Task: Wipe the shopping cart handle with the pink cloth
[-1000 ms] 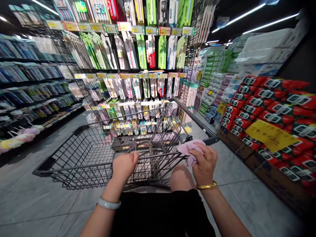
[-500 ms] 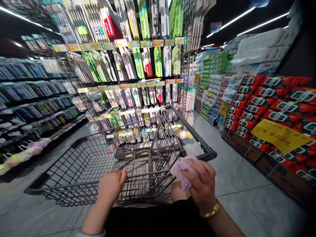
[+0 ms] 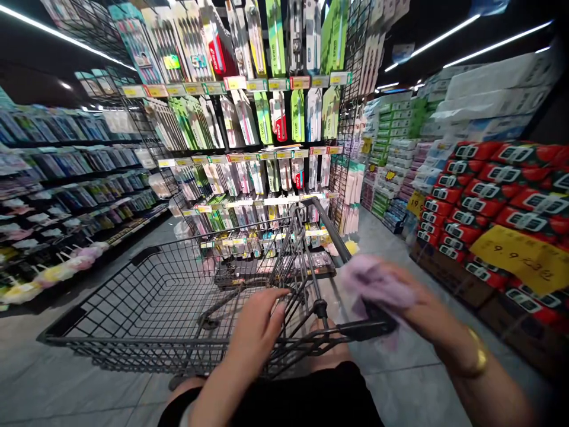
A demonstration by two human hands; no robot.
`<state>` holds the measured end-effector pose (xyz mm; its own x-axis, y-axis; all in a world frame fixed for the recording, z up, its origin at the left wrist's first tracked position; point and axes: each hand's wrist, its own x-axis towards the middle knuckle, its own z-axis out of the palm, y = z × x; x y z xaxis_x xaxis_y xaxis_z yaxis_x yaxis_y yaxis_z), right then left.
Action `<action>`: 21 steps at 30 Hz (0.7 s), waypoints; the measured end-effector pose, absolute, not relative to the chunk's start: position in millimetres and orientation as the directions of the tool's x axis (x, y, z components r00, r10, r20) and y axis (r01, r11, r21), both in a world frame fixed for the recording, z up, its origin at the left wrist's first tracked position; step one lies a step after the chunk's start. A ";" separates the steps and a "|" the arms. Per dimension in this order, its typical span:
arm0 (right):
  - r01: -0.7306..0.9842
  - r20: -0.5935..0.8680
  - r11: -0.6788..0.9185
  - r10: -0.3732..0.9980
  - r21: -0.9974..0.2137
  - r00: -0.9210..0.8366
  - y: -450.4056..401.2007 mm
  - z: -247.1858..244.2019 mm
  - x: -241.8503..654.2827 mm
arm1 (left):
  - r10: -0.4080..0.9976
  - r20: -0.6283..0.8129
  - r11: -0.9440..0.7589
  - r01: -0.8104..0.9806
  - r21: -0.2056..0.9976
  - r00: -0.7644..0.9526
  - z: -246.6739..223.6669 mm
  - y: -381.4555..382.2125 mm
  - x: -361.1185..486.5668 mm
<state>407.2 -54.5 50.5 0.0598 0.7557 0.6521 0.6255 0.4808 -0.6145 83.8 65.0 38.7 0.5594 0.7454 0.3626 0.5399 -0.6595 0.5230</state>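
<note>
A black wire shopping cart (image 3: 146,350) stands in front of me, its basket to the left and its handle (image 3: 329,228) to the right. My right hand (image 3: 411,299), with a gold bracelet at the wrist, holds a pale pink cloth (image 3: 368,279). The cloth is draped over the handle near its closest corner; both are smeared by motion. My left hand (image 3: 260,323) is over the cart's near rim, beside the folded wire flap. Its thumb and index finger are apart; its other fingers are mostly hidden.
Ahead stands a rack of packaged toothbrushes (image 3: 278,115). Red packs (image 3: 480,196) are stacked on cartons at the right, with a yellow price sign (image 3: 520,255). Shelves of hanging goods (image 3: 98,160) line the left side. Grey floor tiles (image 3: 391,385) surround the cart.
My left hand has moved right along the cart and uncurled from its fist. The right hand has carried the cloth right, onto the handle. The cart's handle end has swung nearer to me.
</note>
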 end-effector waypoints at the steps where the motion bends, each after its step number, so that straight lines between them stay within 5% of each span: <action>1: 0.611 0.603 0.497 0.797 -0.616 -0.041 -43.1 58.2 401.8 | 0.711 0.374 -0.693 0.503 0.516 0.596 36.9 60.2 97.2; 5: 0.611 0.493 0.571 0.811 -0.548 -0.315 -5.5 76.7 386.9 | 0.604 0.260 -0.749 0.426 0.508 0.753 32.3 50.9 118.1; 11: 0.609 0.625 0.535 0.776 -0.585 -0.083 43.5 72.5 382.4 | 0.610 0.137 -0.697 0.446 0.561 0.781 37.8 51.0 106.3; 16: 0.468 0.621 0.642 0.751 -0.608 -0.224 -2.0 59.5 377.4 | 0.645 0.104 -0.664 0.488 0.567 0.757 31.8 47.1 98.2; 21: 0.445 0.610 0.619 0.771 -0.647 -0.185 -17.2 53.8 378.7 | 0.635 0.043 -0.654 0.507 0.562 0.772 33.1 37.0 89.1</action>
